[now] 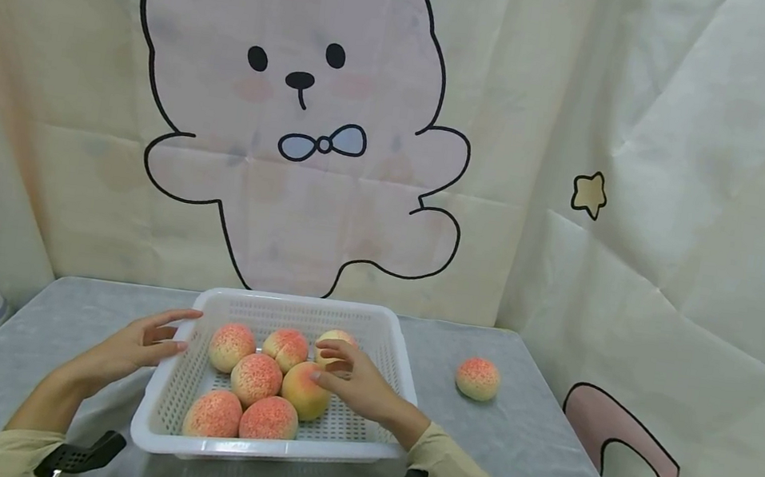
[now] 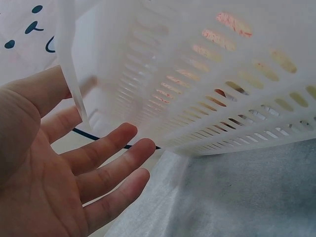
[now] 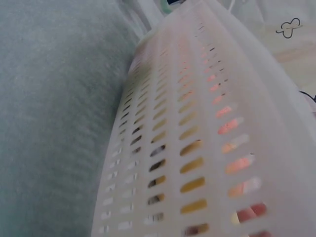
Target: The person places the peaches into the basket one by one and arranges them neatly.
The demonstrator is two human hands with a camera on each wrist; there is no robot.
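A white slatted plastic basket holds several red-and-yellow peaches, among them a yellower peach right of centre and a pale peach at the back. My left hand is at the basket's left rim, thumb and fingers spread. In the left wrist view, two fingertips of the left hand pass behind the rim; the other fingers extend loosely beside the outer wall. My right hand reaches over the right side, thumb at the yellower peach and fingers in front of the pale one. The right wrist view shows the slatted wall, not the hand.
A single peach sits on the grey-covered table, to the right of the basket. Behind the table hangs a cream curtain with a cartoon bear. Another curtain hangs along the right side.
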